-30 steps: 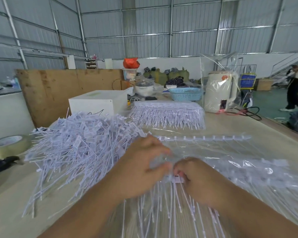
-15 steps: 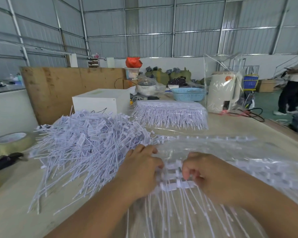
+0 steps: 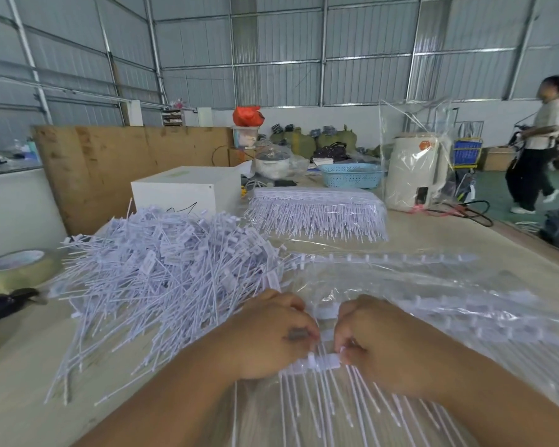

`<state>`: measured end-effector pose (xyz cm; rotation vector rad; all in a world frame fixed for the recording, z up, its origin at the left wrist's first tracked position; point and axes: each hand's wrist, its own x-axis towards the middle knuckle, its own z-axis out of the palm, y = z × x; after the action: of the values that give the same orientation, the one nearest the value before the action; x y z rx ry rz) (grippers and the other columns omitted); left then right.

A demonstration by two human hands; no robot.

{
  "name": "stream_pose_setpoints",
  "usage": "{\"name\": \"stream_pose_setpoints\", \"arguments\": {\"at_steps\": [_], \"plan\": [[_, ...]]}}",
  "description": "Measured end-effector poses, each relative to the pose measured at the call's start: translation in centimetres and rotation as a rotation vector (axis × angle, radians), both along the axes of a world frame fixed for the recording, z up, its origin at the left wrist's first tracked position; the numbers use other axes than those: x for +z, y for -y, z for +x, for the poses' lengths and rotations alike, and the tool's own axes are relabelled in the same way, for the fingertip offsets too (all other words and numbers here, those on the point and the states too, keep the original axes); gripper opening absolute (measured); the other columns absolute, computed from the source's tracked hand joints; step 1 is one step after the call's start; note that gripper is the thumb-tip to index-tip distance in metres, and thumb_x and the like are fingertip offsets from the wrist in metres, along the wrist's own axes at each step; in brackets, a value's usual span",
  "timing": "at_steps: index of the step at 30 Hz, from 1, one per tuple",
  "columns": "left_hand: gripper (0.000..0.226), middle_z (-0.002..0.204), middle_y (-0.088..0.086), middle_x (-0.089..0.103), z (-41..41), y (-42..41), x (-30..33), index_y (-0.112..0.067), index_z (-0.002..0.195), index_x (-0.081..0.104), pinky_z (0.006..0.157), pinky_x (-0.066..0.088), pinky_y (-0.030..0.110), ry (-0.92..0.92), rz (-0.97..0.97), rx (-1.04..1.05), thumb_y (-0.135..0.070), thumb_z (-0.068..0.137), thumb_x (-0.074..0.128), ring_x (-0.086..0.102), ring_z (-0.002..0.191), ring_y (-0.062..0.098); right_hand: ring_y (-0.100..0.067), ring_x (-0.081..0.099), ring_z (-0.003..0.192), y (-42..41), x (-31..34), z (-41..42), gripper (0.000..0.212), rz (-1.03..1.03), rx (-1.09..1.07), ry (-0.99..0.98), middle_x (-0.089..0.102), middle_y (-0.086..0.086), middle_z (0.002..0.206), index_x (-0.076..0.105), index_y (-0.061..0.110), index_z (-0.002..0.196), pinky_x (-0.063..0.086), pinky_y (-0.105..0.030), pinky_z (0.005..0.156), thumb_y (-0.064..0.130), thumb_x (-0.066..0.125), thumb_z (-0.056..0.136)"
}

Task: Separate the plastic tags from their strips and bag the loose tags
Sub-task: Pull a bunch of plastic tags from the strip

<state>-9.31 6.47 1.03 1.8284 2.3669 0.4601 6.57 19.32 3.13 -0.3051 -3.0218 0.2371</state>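
A worker's left hand [image 3: 271, 333] and right hand [image 3: 376, 340] met close together over a strip of white plastic tags [image 3: 317, 364], each grip curled shut around the strip's flat heads while the thin tails fanned toward the camera across a clear plastic bag [image 3: 465, 321] spread on the bench [image 3: 17, 391]. Just left of the hands, a heap of loose tags [image 3: 162, 269] lay piled on the bench, touching the bag's edge. A roll of tape [image 3: 17, 266] sat at the far left edge. Farther back, a bundle of uncut strips [image 3: 317, 214] rested in clear wrap, beside a white box [image 3: 184, 191]. Behind these stood a blue basket [image 3: 349, 175] and a wrapped white appliance [image 3: 413, 169]. Two people [image 3: 542, 143] walked past at the right, blurred.
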Motion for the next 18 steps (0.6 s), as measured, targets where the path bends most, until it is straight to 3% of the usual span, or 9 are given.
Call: {"name": "stream_pose_setpoints", "arguments": {"at_steps": [2,5,8,11,15,17,18], "plan": [[0.024,0.129,-0.02,0.042,0.0,-0.3,-0.1,-0.045,0.115,0.061,0.11,0.022,0.037,-0.008,0.019,0.017,-0.042,0.093,0.054,0.03,0.124,0.007,-0.006,0.048,0.099,0.0,0.5,0.2,0.014,0.009,0.015,-0.025,0.048,0.017,0.089,0.067,0.028,0.093,0.038,-0.023,0.091,0.028,0.053,0.095],[0.03,0.125,-0.02,0.044,-0.1,-0.5,-0.3,-0.046,0.115,0.06,0.11,0.025,0.038,-0.007,0.073,0.037,-0.029,0.09,0.056,0.032,0.121,0.008,0.001,0.05,0.093,-0.1,1.3,0.8,0.012,-0.137,-0.027,-0.064,0.053,0.016,0.094,0.061,0.032,0.087,0.04,-0.016,0.083,0.029,0.052,0.095],[0.035,0.121,-0.017,0.048,-0.3,-0.7,-0.7,-0.045,0.112,0.062,0.108,0.027,0.039,-0.016,0.122,0.05,-0.021,0.086,0.056,0.035,0.117,0.011,-0.003,0.056,0.088,0.3,1.8,1.2,0.011,-0.229,-0.044,-0.105,0.06,0.01,0.095,0.06,0.031,0.086,0.047,-0.028,0.083,0.03,0.054,0.095],[0.039,0.119,-0.016,0.05,-0.5,-1.1,-0.7,-0.043,0.115,0.061,0.106,0.03,0.037,-0.111,0.133,0.088,-0.02,0.086,0.054,0.038,0.114,0.013,-0.011,0.057,0.064,1.0,2.4,1.4,0.016,-0.464,0.015,-0.196,0.065,0.002,0.079,0.06,0.029,0.08,0.047,-0.034,0.066,0.023,0.056,0.095],[0.042,0.117,-0.012,0.052,-1.0,-1.3,-1.2,-0.04,0.117,0.061,0.102,0.034,0.032,-0.156,0.21,0.136,-0.015,0.084,0.057,0.041,0.112,0.014,-0.045,0.06,0.077,1.8,3.0,1.7,0.026,-0.617,0.098,-0.334,0.068,0.006,0.075,0.061,0.028,0.077,0.046,-0.062,0.076,0.01,0.056,0.095],[0.04,0.117,-0.012,0.051,-1.5,-1.7,-1.6,-0.039,0.118,0.061,0.101,0.033,0.03,-0.202,0.215,0.157,-0.018,0.084,0.056,0.04,0.111,0.014,-0.044,0.059,0.073,1.9,3.3,1.6,0.022,-0.634,0.138,-0.421,0.066,0.004,0.071,0.062,0.026,0.075,0.047,-0.059,0.073,0.013,0.059,0.091],[0.038,0.117,-0.011,0.05,-1.4,-1.9,-1.3,-0.037,0.119,0.06,0.102,0.033,0.03,-0.232,0.184,0.171,-0.019,0.086,0.054,0.04,0.112,0.014,-0.039,0.059,0.069,1.9,3.6,1.7,0.017,-0.643,0.154,-0.479,0.065,0.003,0.069,0.062,0.025,0.074,0.048,-0.051,0.069,0.017,0.059,0.088]]}}
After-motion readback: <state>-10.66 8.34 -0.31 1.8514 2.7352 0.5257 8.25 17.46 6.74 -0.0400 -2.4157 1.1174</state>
